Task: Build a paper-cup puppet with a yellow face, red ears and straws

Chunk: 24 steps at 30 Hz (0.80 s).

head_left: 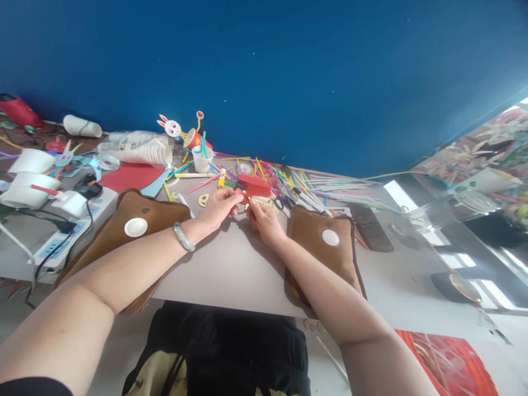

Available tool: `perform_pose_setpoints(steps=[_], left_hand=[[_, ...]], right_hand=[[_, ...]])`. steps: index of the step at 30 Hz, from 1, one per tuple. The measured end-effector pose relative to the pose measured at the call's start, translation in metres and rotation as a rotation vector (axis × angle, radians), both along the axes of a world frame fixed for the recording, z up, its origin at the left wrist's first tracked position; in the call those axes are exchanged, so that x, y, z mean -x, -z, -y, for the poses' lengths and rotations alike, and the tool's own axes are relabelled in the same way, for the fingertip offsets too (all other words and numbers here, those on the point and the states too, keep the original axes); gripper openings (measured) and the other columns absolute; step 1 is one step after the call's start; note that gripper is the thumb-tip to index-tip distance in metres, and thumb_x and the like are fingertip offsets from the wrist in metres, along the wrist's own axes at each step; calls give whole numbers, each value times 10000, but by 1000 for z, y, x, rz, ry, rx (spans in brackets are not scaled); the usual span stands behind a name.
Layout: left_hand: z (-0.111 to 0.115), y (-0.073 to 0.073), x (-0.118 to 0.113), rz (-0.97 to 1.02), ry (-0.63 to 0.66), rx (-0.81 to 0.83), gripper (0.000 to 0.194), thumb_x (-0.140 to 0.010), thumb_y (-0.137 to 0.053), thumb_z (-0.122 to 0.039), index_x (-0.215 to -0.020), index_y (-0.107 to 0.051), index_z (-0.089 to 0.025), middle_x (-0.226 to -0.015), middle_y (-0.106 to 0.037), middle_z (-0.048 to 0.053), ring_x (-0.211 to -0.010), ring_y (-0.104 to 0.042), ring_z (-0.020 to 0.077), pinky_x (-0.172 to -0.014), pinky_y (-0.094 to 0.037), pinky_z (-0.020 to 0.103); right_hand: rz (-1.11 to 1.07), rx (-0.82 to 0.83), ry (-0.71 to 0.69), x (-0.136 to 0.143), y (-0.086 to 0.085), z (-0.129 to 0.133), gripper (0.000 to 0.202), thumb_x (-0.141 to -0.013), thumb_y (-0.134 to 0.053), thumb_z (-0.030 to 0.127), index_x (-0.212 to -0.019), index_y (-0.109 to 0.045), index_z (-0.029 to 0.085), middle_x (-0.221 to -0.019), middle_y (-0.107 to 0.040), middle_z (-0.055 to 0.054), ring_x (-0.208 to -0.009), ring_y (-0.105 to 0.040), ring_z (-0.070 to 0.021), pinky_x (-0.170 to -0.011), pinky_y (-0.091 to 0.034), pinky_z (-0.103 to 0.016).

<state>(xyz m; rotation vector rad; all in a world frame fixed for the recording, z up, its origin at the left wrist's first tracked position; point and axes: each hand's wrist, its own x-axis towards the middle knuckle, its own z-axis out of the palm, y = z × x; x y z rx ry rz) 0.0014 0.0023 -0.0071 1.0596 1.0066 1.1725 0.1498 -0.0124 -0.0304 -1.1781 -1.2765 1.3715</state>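
In the head view, my left hand, with a pale bangle on its wrist, pinches a small piece of red paper. My right hand meets it from the other side, thumb and fingers closed on the same red paper; the exact grip is partly hidden. Just behind the fingers lies a larger folded piece of red paper. A round yellow smiley-face cutout rests left of my hands. Close to the right hand are dark-handled scissors.
Brown cushions, one at left and one at right, lie under my forearms. Behind are scattered colored sticks, a white paper cup and a rabbit-face craft. A power strip stands left, a dark phone-like slab right.
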Motion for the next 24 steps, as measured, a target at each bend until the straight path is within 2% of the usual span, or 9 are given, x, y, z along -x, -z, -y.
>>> perform_pose_setpoints(steps=[4,8,11,15,21,24], left_hand=[[-1,-1,0,-13,-7,7,171,-742,-673,-268,-645,-597,-150,-606,-636,4,-435,-483,49,-404,-306,190],[0,-1,-1,-18,-1,12,171,-751,-678,-270,-655,-605,-149,-582,-615,-3,-436,-482,53,-407,-308,190],[0,0,-1,-8,14,34,164,-744,-701,-275,-682,-614,-151,-592,-612,-8,-431,-476,53,-396,-297,189],[1,0,-1,-9,76,43,133,-753,-703,-265,-731,-644,-148,-579,-586,-15,-441,-486,56,-397,-306,179],[3,-1,-1,-88,188,91,120,-771,-702,-246,-741,-651,-142,-604,-590,-6,-433,-489,56,-388,-307,188],[1,1,1,-102,244,116,135,-739,-732,-224,-832,-670,-148,-695,-640,10,-447,-510,58,-389,-314,188]], right_hand=[[-1,2,18,1,0,-1,596,-744,-572,806,-627,-508,225,-451,-279,77,-379,-196,-69,-383,-143,-261],[-86,14,113,0,-2,0,585,-756,-552,800,-660,-496,225,-467,-270,85,-385,-199,-68,-391,-159,-256],[-100,-27,153,-2,-4,1,515,-727,-652,719,-746,-546,215,-497,-302,93,-408,-221,-63,-410,-186,-245],[-21,-124,185,-4,-4,3,394,-698,-752,537,-835,-596,201,-572,-432,73,-466,-310,-70,-447,-251,-241],[-28,-121,235,-8,-3,-2,310,-781,-661,510,-817,-544,224,-557,-391,78,-472,-313,-89,-457,-269,-242],[31,-144,235,-12,-6,-2,283,-782,-649,480,-782,-547,217,-558,-423,64,-502,-357,-100,-477,-299,-243]])
